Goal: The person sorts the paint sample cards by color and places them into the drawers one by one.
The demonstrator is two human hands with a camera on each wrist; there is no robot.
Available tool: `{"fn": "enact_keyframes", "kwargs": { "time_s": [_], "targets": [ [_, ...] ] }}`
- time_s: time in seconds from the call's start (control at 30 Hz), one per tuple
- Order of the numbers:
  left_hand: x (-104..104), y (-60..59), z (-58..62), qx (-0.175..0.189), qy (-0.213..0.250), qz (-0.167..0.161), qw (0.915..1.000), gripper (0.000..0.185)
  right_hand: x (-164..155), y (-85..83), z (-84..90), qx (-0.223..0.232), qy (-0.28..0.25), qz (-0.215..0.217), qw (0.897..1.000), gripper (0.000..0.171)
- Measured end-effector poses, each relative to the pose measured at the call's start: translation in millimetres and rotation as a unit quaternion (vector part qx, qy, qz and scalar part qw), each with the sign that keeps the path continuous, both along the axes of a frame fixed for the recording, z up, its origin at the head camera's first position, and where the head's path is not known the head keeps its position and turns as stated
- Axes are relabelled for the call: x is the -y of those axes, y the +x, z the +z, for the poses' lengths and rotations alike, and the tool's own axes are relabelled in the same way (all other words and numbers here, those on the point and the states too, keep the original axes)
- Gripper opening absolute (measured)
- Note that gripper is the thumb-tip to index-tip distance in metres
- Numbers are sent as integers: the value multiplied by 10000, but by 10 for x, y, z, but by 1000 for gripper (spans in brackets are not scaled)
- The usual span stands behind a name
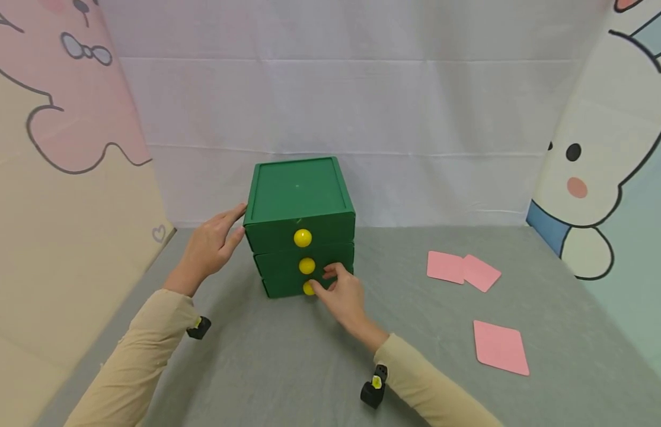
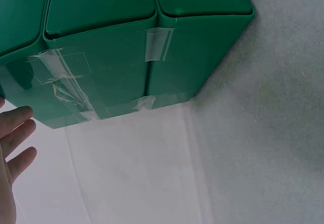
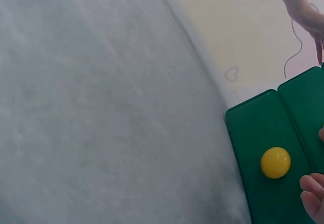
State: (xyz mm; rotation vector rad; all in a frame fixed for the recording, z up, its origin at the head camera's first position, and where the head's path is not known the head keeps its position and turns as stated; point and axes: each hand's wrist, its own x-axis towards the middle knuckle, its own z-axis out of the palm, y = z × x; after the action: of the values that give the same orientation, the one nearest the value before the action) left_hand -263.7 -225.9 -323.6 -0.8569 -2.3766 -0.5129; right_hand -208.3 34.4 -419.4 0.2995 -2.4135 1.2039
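A green cabinet [image 1: 300, 190] of three stacked drawers, with a round yellow knob on each, stands on the grey cloth. My left hand [image 1: 210, 246] is at its upper left side, fingers stretched along the wall and thumb near the front edge. In the left wrist view, clear tape [image 2: 159, 44] joins the drawer units along that side. My right hand [image 1: 343, 296] is before the lower drawers, fingers slightly bent and spread. Its thumb overlaps the bottom knob [image 1: 308, 288] in the head view. From the right wrist, a gap shows between that knob [image 3: 276, 163] and the fingertips [image 3: 310, 184].
Two overlapping pink cards [image 1: 444, 267] lie right of the cabinet, and a third pink card [image 1: 501, 348] lies closer to me. A white curtain [image 1: 362, 107] hangs behind, with printed cartoon panels [image 1: 581, 178] at both sides.
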Motion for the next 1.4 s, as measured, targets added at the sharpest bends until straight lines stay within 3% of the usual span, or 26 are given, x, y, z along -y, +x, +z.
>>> {"fn": "enact_keyframes", "kwargs": {
  "time_s": [0.3,0.57,1.0,1.4],
  "targets": [
    [3,6,-3,-59,-39,3,10000,48,93,8,-215,372,76,-289,9989,29],
    [0,3,4,-29,-21,-13,10000,47,188,-38,-343,334,248,-376,9984,25],
    [2,-2,-3,-42,-1,-22,10000,46,217,-13,-361,463,-183,-302,9983,22],
    [3,7,-1,-3,15,-28,10000,47,125,220,-298,913,-627,231,9936,22]
  ]
}}
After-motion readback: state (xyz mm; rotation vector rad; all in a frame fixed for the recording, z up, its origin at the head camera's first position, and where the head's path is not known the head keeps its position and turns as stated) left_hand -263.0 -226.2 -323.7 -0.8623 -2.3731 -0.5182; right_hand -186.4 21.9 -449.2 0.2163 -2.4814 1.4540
